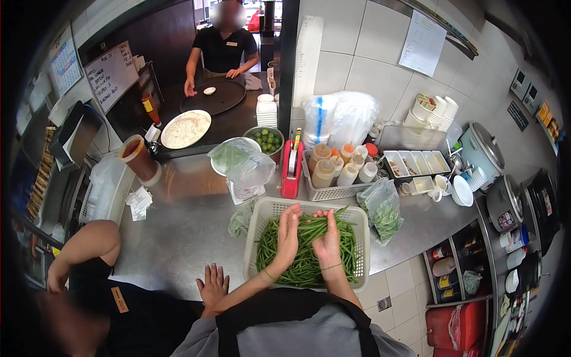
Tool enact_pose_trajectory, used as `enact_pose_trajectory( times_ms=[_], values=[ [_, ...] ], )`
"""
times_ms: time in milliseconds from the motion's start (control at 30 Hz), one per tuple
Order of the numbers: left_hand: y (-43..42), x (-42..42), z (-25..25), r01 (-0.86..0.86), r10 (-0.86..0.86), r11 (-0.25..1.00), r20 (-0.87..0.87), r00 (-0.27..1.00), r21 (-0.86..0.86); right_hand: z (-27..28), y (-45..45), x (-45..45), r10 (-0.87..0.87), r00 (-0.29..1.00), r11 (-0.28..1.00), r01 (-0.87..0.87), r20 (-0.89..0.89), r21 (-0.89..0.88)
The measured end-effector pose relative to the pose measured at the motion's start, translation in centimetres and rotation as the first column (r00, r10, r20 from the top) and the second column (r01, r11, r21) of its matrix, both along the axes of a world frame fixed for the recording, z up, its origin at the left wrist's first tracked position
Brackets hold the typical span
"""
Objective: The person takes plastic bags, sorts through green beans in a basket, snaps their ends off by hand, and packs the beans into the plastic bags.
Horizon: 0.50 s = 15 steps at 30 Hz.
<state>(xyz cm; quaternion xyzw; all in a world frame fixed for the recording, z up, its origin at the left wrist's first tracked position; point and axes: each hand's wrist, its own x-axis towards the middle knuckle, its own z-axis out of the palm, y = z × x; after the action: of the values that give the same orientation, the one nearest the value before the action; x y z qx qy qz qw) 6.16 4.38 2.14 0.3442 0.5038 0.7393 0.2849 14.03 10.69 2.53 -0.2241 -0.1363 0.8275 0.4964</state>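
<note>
A pale plastic basket (249,253) full of long green beans (300,263) stands on the steel counter in front of me. Over the beans, my left hand (288,233) is upright, its fingers stretched out and its palm turned toward the right. My right hand (326,243) is closed around a small bunch of green beans, whose ends stick out to the left and upper right. Just behind the basket are a red tape dispenser (291,169) and a crate of squeeze bottles (336,191).
A co-worker's hand (213,287) rests on the counter left of the basket. Bagged greens (383,217) lie to the right. Behind are a kitchen scale (245,193), a bowl of limes (267,141) and a plate of rice (185,129). Another person stands beyond the pass.
</note>
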Motion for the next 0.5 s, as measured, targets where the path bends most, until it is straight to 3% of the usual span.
enact_pose_trajectory(
  times_ms=[67, 133, 200, 233, 267, 300, 333, 400, 467, 500],
  values=[
    [0.6, 0.8, -2.5, -0.031, 0.033, 0.999, 0.138, 0.99, -0.018, -1.0, -0.5, -0.7, 0.018, 1.0, 1.0, -0.018, 0.009, -0.019],
    [0.5, 1.3, -1.6, -0.052, 0.055, 0.998, 0.124, 0.991, -0.025, -1.4, -1.1, -1.3, 0.06, 0.998, 0.998, -0.06, 0.035, -0.017],
    [0.5, 0.8, -0.9, -0.046, 0.047, 0.999, 0.117, 0.992, -0.01, -1.4, -0.7, -1.1, 0.073, 0.996, 0.997, -0.075, -0.06, -0.031],
    [0.5, 0.4, 0.3, -0.151, 0.149, 0.988, 0.085, 0.985, 0.018, -1.3, -0.2, -0.7, 0.087, 0.99, 0.994, -0.094, -0.11, -0.058],
    [0.1, -0.5, 1.8, -0.283, 0.276, 0.959, -0.242, 0.93, 0.007, -1.3, 0.3, -0.3, 0.099, 0.982, 0.99, -0.113, -0.16, -0.084],
    [-0.5, -2.0, 3.3, -0.406, 0.361, 0.913, -0.542, 0.759, 0.04, -1.9, 0.9, 0.3, 0.105, 0.977, 0.99, -0.121, -0.184, -0.075],
    [-0.8, -3.8, 4.3, -0.506, 0.394, 0.855, -0.776, 0.493, 0.112, -1.7, 1.2, 0.8, 0.109, 0.977, 0.988, -0.127, -0.185, -0.09],
    [-0.6, -8.0, 4.9, -0.658, 0.443, 0.715, -0.882, 0.164, 0.237, -1.5, 1.5, 1.6, 0.113, 0.976, 0.983, -0.137, -0.186, -0.122],
    [-0.5, -11.8, 5.3, -0.737, 0.261, 0.676, -0.941, 0.214, 0.02, -1.5, 1.7, 1.9, 0.137, 0.974, 0.971, -0.168, -0.178, -0.173],
    [0.0, -13.4, 5.7, -0.704, 0.25, 0.71, -0.922, 0.294, -0.032, -1.1, 1.6, 1.9, 0.138, 0.977, 0.967, -0.169, -0.164, -0.193]
  ],
)
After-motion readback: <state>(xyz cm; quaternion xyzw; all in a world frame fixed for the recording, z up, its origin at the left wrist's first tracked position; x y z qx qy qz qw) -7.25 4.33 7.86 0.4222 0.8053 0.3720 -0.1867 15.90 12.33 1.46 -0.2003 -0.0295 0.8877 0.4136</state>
